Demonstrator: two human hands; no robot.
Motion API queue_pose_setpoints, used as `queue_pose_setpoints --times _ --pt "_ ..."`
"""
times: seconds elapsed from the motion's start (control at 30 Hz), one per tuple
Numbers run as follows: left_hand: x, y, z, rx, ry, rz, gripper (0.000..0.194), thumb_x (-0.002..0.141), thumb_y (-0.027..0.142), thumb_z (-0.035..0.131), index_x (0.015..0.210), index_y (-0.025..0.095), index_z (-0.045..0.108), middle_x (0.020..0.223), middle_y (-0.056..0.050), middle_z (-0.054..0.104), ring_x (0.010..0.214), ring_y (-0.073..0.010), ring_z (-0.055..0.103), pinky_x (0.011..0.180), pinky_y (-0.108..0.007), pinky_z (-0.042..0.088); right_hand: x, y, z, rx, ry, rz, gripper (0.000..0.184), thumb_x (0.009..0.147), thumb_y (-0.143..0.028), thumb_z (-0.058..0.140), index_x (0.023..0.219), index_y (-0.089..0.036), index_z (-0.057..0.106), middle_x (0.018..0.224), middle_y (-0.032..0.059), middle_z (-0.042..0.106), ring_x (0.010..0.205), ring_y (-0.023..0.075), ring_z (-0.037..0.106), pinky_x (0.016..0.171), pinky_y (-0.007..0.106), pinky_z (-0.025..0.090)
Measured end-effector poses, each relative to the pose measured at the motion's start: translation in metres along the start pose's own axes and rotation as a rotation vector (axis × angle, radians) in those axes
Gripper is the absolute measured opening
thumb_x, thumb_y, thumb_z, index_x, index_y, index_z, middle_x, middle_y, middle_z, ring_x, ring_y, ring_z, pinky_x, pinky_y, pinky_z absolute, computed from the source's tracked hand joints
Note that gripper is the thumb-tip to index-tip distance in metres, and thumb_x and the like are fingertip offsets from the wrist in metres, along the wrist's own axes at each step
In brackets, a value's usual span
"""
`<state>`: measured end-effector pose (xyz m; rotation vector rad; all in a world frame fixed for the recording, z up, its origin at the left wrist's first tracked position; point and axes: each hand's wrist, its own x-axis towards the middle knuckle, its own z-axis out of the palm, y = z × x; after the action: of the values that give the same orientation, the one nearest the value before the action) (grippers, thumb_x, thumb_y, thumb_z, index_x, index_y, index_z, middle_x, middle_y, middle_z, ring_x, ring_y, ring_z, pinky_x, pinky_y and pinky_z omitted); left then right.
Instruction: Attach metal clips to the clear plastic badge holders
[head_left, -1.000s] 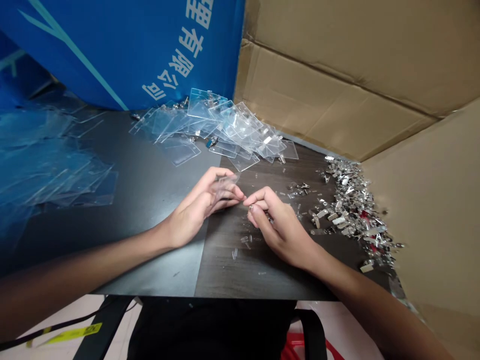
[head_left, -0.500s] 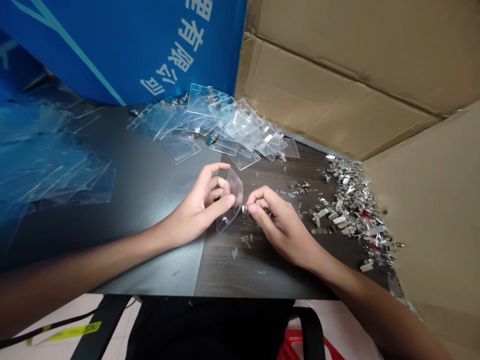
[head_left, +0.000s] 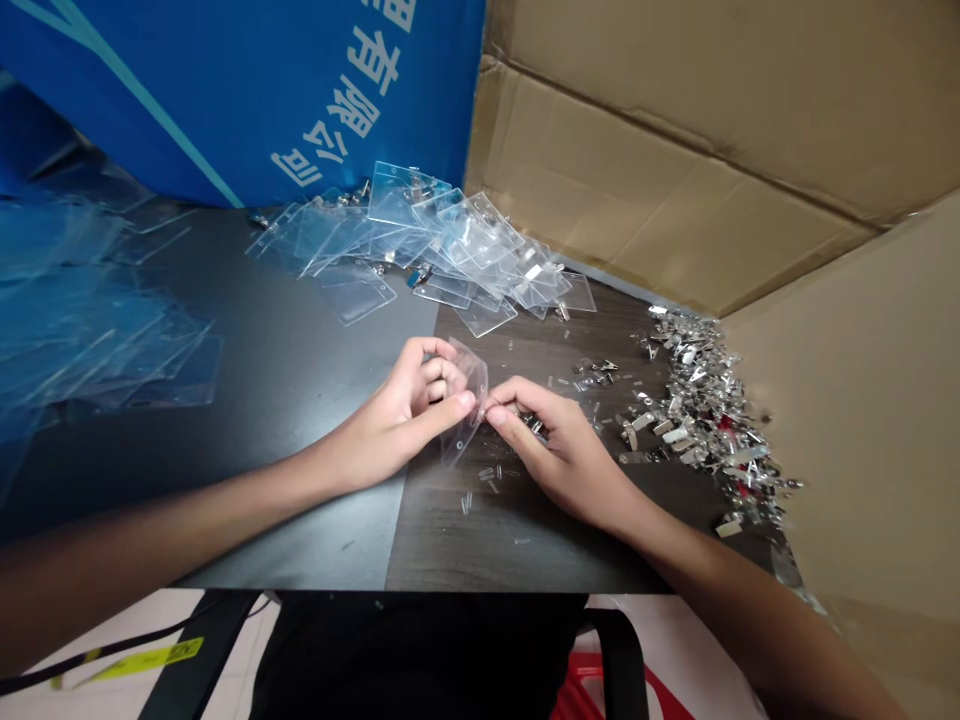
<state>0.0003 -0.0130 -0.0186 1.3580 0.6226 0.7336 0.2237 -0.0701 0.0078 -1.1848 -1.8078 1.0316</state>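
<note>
In my left hand is a clear plastic badge holder, bent into a curve between thumb and fingers. Small holes show along its right edge. My right hand pinches at that edge, thumb and forefinger meeting right beside the slot. What sits in the pinch is a badge clip, mostly covered by the fingertips; more metal shows under the curled fingers. On the dark table below, several tiny clear plastic bits lie scattered.
A heap of clear badge holders, some with clips, lies at the back. More holders are piled at left. Metal clips are heaped along the right side. A cardboard wall and a blue printed panel stand behind.
My right hand has moved slightly left, bringing the clip from just beside the badge holder to its edge. The holder has turned a little in my left hand.
</note>
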Motion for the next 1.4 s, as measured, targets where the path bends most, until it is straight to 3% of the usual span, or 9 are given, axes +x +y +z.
queue_pose_setpoints --times 0.23,0.43,0.57,0.7,0.97,1.07,1.23,1.4 --pt "-0.002 0.002 0.004 0.031 -0.007 0.066 0.031 0.112 0.034 0.065 0.123 0.027 0.036 0.106 0.001 0.056 0.094 -0.0139 0.059 0.083 -0.032 0.049 -0.002 -0.002 0.003 0.028 -0.010 0.024 0.015 0.111 -0.031 0.065 0.101 -0.022 0.070 0.083 -0.0032 0.069 0.074 0.0137 0.060 0.074 0.028 0.044" --pt "-0.001 0.000 0.005 0.091 0.065 0.090 0.038 0.109 0.035 0.068 0.114 0.029 0.030 0.105 0.001 0.055 0.095 -0.0155 0.061 0.085 -0.033 0.053 -0.003 -0.005 0.002 0.024 -0.071 0.085 0.035 0.114 -0.036 0.062 0.083 -0.021 0.068 0.075 -0.0036 0.065 0.071 0.0140 0.058 0.071 0.029 0.040" --pt "0.000 0.003 0.005 0.118 0.137 0.091 0.047 0.102 0.036 0.077 0.116 0.028 0.032 0.102 0.001 0.054 0.099 -0.0174 0.061 0.088 -0.034 0.052 -0.004 -0.009 -0.002 0.100 -0.149 0.023 0.025 0.116 -0.032 0.058 0.097 -0.022 0.070 0.093 -0.0013 0.073 0.086 0.0156 0.065 0.083 0.030 0.045" --pt "-0.001 0.006 0.002 0.073 0.123 0.078 0.048 0.103 0.037 0.076 0.130 0.028 0.037 0.097 0.002 0.048 0.094 -0.0176 0.057 0.080 -0.031 0.048 -0.004 -0.009 -0.004 0.152 -0.186 0.034 0.022 0.117 -0.029 0.054 0.104 -0.023 0.071 0.102 0.0002 0.075 0.094 0.0169 0.067 0.088 0.031 0.046" --pt "-0.003 0.002 -0.002 0.037 0.072 0.094 0.070 0.099 0.038 0.081 0.153 0.029 0.037 0.100 0.000 0.043 0.089 -0.0178 0.047 0.073 -0.029 0.047 -0.004 -0.011 -0.003 0.165 -0.246 0.099 0.024 0.117 -0.031 0.054 0.104 -0.022 0.072 0.079 -0.0039 0.061 0.073 0.0145 0.058 0.075 0.029 0.044" --pt "-0.002 0.009 0.001 0.152 0.119 0.094 0.075 0.095 0.034 0.084 0.154 0.027 0.037 0.101 -0.001 0.043 0.090 -0.0184 0.047 0.077 -0.032 0.048 -0.004 -0.010 -0.001 0.144 -0.247 0.096 0.025 0.118 -0.031 0.053 0.105 -0.022 0.073 0.077 -0.0041 0.060 0.072 0.0145 0.059 0.074 0.029 0.044" --pt "0.001 0.016 0.002 0.225 0.184 0.163 0.081 0.082 0.025 0.091 0.147 0.027 0.043 0.096 0.001 0.044 0.088 -0.0186 0.049 0.078 -0.033 0.048 -0.005 -0.011 -0.001 0.029 -0.217 0.088 0.014 0.113 -0.029 0.058 0.109 -0.023 0.070 0.093 -0.0005 0.071 0.079 0.0161 0.062 0.075 0.030 0.045" --pt "0.002 0.014 0.003 0.180 0.173 0.128 0.079 0.081 0.025 0.094 0.143 0.027 0.044 0.092 0.003 0.045 0.080 -0.0165 0.051 0.073 -0.032 0.045 -0.005 -0.010 0.000 -0.070 -0.225 0.044 0.005 0.110 -0.027 0.060 0.107 -0.023 0.063 0.076 -0.0064 0.052 0.065 0.0144 0.050 0.068 0.029 0.040"
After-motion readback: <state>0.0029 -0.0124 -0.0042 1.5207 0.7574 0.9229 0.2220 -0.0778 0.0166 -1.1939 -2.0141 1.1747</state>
